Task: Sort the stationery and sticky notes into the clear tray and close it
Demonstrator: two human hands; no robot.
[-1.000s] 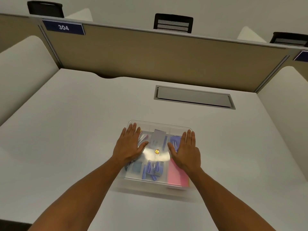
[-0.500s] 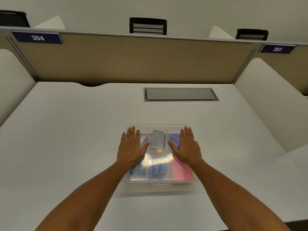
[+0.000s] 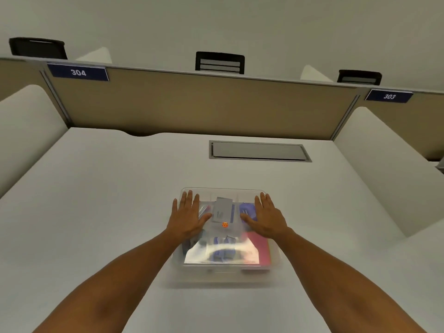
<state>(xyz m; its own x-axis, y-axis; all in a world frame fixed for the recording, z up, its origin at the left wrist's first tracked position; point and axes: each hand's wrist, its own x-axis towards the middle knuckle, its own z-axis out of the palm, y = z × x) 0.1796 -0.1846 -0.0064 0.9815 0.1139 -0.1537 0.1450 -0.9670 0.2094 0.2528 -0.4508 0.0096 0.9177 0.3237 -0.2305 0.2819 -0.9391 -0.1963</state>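
Observation:
A clear plastic tray (image 3: 225, 269) sits on the white desk in front of me with its transparent lid on top. Through the lid I see a pink sticky-note pad (image 3: 258, 248) at the right, blue clips (image 3: 248, 209), a grey card (image 3: 222, 210) and a small orange dot (image 3: 225, 224). My left hand (image 3: 188, 217) lies flat with straight fingers on the lid's left half. My right hand (image 3: 268, 218) lies flat on the lid's right half. Both palms press down on the lid.
A grey cable hatch (image 3: 259, 151) is set into the white desk (image 3: 96, 212) behind the tray. A tan partition (image 3: 204, 104) with number plates 304 and 303 closes the back. White side dividers stand left and right.
Both hands stay flat on the lid. The view has shifted and tilted up slightly; the tray looks unmoved on the desk.

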